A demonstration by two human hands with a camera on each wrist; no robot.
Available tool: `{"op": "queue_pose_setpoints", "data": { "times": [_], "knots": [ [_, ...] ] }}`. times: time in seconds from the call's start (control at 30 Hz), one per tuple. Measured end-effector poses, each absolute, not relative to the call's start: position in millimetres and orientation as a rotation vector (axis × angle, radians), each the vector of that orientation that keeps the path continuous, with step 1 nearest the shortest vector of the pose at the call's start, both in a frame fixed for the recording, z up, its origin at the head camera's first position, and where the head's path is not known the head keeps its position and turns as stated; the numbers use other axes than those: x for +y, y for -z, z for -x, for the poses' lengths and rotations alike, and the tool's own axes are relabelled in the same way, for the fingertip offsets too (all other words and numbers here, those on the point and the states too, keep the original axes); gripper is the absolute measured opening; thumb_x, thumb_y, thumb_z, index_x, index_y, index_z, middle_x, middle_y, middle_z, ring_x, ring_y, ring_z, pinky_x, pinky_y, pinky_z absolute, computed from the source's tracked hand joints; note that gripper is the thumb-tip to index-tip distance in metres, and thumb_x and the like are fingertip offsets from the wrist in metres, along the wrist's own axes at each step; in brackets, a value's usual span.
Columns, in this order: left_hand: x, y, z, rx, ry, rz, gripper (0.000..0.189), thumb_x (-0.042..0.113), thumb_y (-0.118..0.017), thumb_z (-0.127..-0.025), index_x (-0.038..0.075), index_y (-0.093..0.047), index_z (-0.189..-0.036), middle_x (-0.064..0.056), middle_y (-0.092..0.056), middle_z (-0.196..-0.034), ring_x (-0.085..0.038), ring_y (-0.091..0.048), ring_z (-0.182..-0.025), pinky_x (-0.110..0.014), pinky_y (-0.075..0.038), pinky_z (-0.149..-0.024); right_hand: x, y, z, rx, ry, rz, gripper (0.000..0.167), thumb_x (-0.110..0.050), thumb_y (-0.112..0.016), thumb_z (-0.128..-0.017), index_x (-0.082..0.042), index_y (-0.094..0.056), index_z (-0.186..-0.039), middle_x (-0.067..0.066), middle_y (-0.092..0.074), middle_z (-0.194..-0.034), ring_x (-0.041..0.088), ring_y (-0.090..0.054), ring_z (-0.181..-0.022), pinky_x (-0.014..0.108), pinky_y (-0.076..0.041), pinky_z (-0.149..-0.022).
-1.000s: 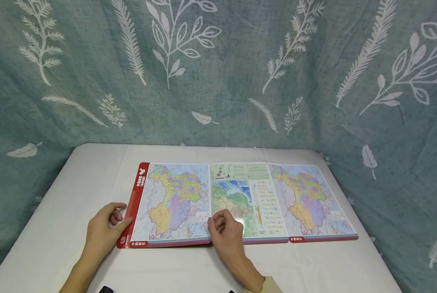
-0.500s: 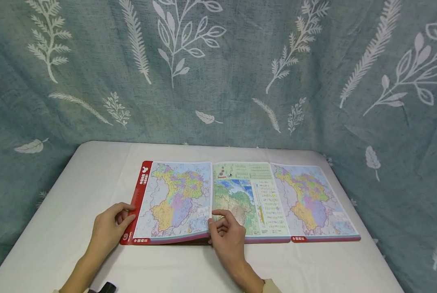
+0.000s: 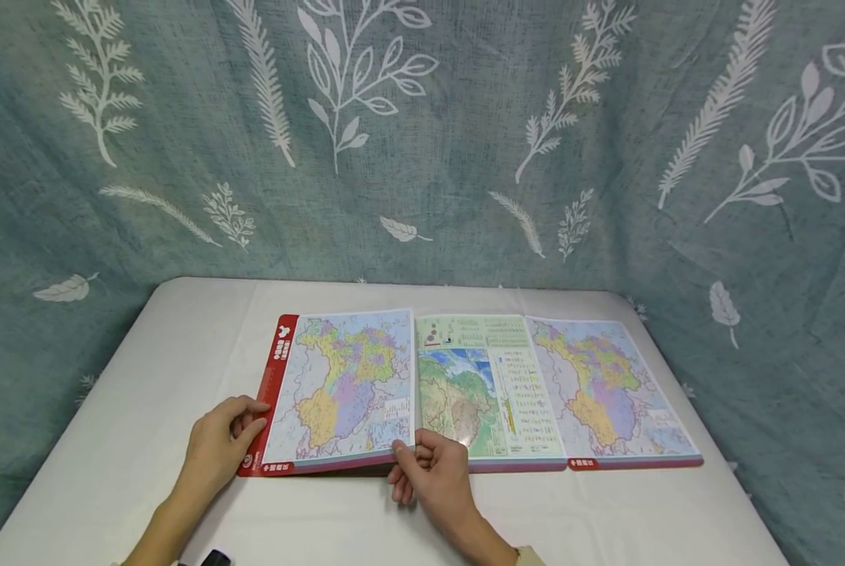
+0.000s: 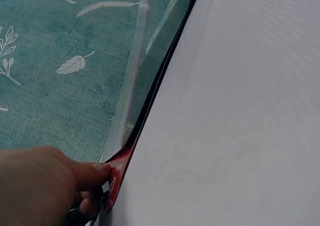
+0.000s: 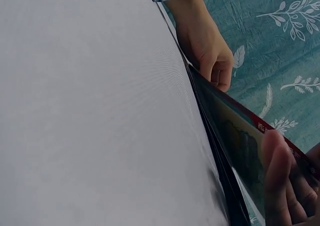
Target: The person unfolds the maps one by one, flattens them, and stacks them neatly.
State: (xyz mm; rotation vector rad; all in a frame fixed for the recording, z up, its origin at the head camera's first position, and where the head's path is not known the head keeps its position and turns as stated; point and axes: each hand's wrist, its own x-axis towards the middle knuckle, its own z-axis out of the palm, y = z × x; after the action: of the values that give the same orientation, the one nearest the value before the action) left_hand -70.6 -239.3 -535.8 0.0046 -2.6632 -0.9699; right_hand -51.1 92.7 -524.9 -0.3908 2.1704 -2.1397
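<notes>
A laminated folding map (image 3: 351, 393) lies spread across the white table, with a red strip (image 3: 272, 393) down its left side. At the lower part of that strip, my left hand (image 3: 220, 442) pinches the edge; the left wrist view shows the thumb on the red corner (image 4: 116, 178). My right hand (image 3: 439, 477) grips the near right corner of the left panel, thumb on top and fingers underneath. That corner is raised, and a dark gap shows beneath it. In the right wrist view the lifted panel (image 5: 240, 141) slants upward beside my fingers (image 5: 276, 161).
To the right, a green relief-map panel (image 3: 457, 393) and another coloured map panel (image 3: 595, 393) lie flat. A white cloth covers the table (image 3: 146, 377). Behind it hangs a green leaf-patterned curtain (image 3: 457, 141). A small black object (image 3: 215, 558) shows at the bottom edge.
My right hand has shifted from beside the left panel's edge to its near corner and lifted it. My left hand keeps its place on the red strip. The head view has shifted slightly.
</notes>
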Motion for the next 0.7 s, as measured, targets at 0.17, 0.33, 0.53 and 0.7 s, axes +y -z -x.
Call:
{"op": "queue_pose_setpoints", "data": {
  "times": [0.17,0.33,0.53,0.7],
  "knots": [
    [-240,538,70,-2.649,0.980,0.013,0.021,0.002,-0.083,-0.088,0.011,-0.078,-0.106,0.004,-0.053,-0.077,-0.009,-0.045,-0.069,-0.023,-0.036,-0.061,93,523,51,2.176,2.141,0.368,0.038,-0.023,-0.067,-0.105,0.004,-0.059,-0.081,0.018,-0.071,-0.065,0.021,-0.065,-0.044,0.037,-0.053,-0.041],
    [-240,538,70,-2.635,0.979,0.032,0.021,0.001,-0.083,-0.087,0.011,-0.078,-0.105,0.004,-0.053,-0.076,-0.008,-0.044,-0.068,-0.023,-0.035,-0.061,95,521,52,2.225,2.178,0.384,0.035,-0.022,-0.066,-0.106,0.005,-0.060,-0.085,0.017,-0.070,-0.064,0.021,-0.064,-0.043,0.035,-0.051,-0.039],
    [-240,539,70,-2.640,0.970,0.022,0.019,0.002,-0.083,-0.088,0.012,-0.078,-0.104,0.005,-0.053,-0.076,-0.008,-0.043,-0.068,-0.024,-0.035,-0.061,105,522,55,2.347,2.216,0.383,0.030,-0.018,-0.065,-0.106,0.002,-0.060,-0.084,0.012,-0.068,-0.061,0.018,-0.060,-0.040,0.031,-0.048,-0.037],
    [-240,539,70,-2.636,0.965,0.036,0.020,0.002,-0.083,-0.088,0.012,-0.078,-0.105,0.005,-0.053,-0.076,-0.008,-0.044,-0.068,-0.024,-0.035,-0.061,117,523,59,2.478,2.208,0.403,0.027,-0.013,-0.065,-0.106,-0.001,-0.061,-0.081,0.007,-0.067,-0.057,0.017,-0.058,-0.037,0.028,-0.046,-0.036]
  ]
}}
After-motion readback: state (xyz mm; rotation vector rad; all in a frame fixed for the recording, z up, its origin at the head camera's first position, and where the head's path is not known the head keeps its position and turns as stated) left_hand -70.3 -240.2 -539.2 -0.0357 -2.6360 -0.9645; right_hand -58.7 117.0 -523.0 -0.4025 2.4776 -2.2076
